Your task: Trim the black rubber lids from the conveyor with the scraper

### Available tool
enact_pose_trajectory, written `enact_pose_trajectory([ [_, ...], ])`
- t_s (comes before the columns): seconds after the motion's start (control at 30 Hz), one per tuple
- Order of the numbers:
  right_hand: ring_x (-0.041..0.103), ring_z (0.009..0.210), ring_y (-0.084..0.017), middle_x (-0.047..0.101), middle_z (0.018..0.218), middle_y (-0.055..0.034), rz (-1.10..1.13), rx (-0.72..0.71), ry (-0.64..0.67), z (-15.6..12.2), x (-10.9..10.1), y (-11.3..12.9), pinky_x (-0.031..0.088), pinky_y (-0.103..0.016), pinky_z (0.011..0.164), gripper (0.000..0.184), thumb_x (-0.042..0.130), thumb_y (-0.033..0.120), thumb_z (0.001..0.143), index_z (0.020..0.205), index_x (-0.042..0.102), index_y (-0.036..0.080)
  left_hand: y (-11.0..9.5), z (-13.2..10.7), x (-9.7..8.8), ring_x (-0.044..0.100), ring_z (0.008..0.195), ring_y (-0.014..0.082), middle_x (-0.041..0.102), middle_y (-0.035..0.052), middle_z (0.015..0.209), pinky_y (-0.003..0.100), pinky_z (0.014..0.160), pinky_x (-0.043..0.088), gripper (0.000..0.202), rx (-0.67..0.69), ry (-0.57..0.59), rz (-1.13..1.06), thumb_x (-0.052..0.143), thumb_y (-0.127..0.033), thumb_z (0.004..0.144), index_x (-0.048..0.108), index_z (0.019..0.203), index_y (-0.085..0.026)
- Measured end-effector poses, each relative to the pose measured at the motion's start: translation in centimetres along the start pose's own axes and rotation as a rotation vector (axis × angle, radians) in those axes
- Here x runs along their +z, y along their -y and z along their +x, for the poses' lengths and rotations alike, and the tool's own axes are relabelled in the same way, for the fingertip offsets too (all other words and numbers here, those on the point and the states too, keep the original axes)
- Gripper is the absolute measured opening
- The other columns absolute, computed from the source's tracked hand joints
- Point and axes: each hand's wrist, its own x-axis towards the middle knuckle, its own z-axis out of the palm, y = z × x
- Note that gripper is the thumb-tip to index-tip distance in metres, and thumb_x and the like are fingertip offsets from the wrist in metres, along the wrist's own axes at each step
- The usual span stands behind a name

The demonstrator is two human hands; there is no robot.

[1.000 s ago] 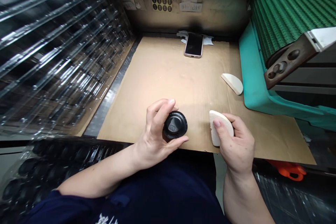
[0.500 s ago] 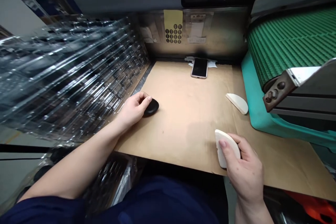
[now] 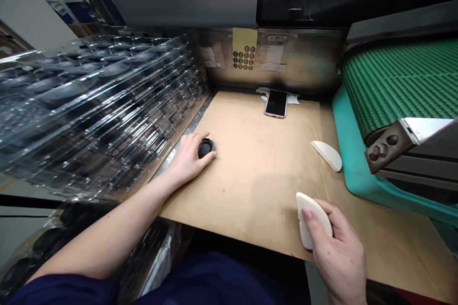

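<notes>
My left hand [image 3: 189,160] rests at the left edge of the brown paper, its fingers gripping a round black rubber cap [image 3: 206,148]. Most of the cap shows, with its dark rim and centre. My right hand [image 3: 336,245] is near the paper's front edge, wrapped around a white half-moon foam pad [image 3: 308,217]. Another white half-moon pad [image 3: 327,156] lies on the paper at the right, apart from both hands. A smartphone [image 3: 276,104] lies face up at the back, on a white cloth [image 3: 295,99].
Brown paper [image 3: 261,190] covers the bench. Stacks of clear plastic trays [image 3: 100,105] rise along the left. A green conveyor belt [image 3: 397,76] in a teal frame [image 3: 352,162] stands at the right. A metal back wall [image 3: 304,57] carries notes and a yellow sticker sheet [image 3: 245,48].
My left hand has carried the black cap away from the middle, toward the paper's left edge, and turned it. My head view has tilted upward. The right hand keeps its pad.
</notes>
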Motion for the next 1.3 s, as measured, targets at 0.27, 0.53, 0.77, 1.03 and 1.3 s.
enact_pose_trajectory([
  [0.27,0.069,0.082,-0.023,0.075,0.093,-0.0008,0.003,0.089,0.007,-0.2,0.1,-0.3,0.057,-0.031,0.072,0.036,0.069,0.062,0.084,0.097,0.074,0.029,1.9,0.8,0.6,0.045,0.125,0.0342,0.054,0.0162,0.135,0.052,0.111,0.036,0.072,-0.092,-0.023,0.086,0.065,-0.055,0.087,0.047,0.146,-0.018],
  [0.53,0.068,0.086,-0.023,0.075,0.096,-0.0010,0.026,0.182,0.014,-0.5,-0.1,-0.6,0.056,-0.031,0.075,0.039,0.071,0.064,0.082,0.098,0.075,0.028,1.9,0.7,0.6,0.046,0.125,0.0325,0.057,0.0148,0.135,0.050,0.110,0.039,0.069,-0.097,-0.021,0.088,0.063,-0.051,0.088,0.046,0.147,-0.018],
  [0.77,0.066,0.090,-0.020,0.074,0.101,0.0016,0.043,0.224,0.024,-0.6,0.1,-0.6,0.053,-0.027,0.078,0.038,0.072,0.063,0.083,0.101,0.074,0.029,2.1,0.6,0.9,0.047,0.125,0.0324,0.057,0.0140,0.135,0.050,0.110,0.039,0.068,-0.097,-0.036,0.106,0.065,-0.049,0.088,0.046,0.147,-0.020],
  [1.03,0.065,0.087,-0.019,0.074,0.097,0.0017,0.047,0.206,0.012,-0.5,0.1,-0.4,0.051,-0.026,0.077,0.039,0.072,0.064,0.082,0.099,0.074,0.029,2.0,0.5,1.0,0.048,0.125,0.0329,0.058,0.0139,0.133,0.052,0.107,0.041,0.065,-0.085,-0.045,0.124,0.064,-0.048,0.089,0.046,0.146,-0.021],
  [1.3,0.065,0.090,-0.020,0.074,0.098,0.0014,0.046,0.209,0.000,-0.6,0.1,-0.4,0.051,-0.026,0.077,0.040,0.072,0.065,0.082,0.098,0.075,0.029,1.9,0.6,1.1,0.049,0.124,0.0330,0.059,0.0137,0.132,0.053,0.107,0.040,0.064,-0.080,-0.052,0.136,0.063,-0.049,0.089,0.047,0.145,-0.022],
])
